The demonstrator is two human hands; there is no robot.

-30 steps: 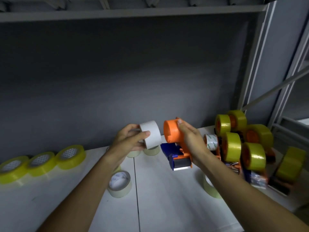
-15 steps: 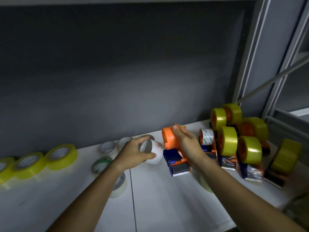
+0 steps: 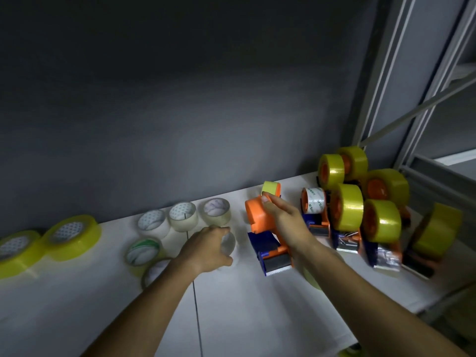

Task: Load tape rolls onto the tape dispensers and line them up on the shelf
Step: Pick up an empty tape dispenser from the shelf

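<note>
Orange-and-blue tape dispenser (image 3: 268, 235) is gripped at its hub by right hand (image 3: 286, 222), fingers curled over the top, nose resting on white shelf (image 3: 257, 305). Blurred clear tape roll (image 3: 228, 244) is grasped by left hand (image 3: 206, 249), just left of dispenser. Loaded dispensers (image 3: 360, 215) are grouped at right w/ yellow rolls.

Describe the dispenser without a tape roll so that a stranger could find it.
Look along the white shelf to its middle. The orange and blue dispenser is gripped by the right hand. Unlike its right-side neighbours, its orange hub is bare.
</note>
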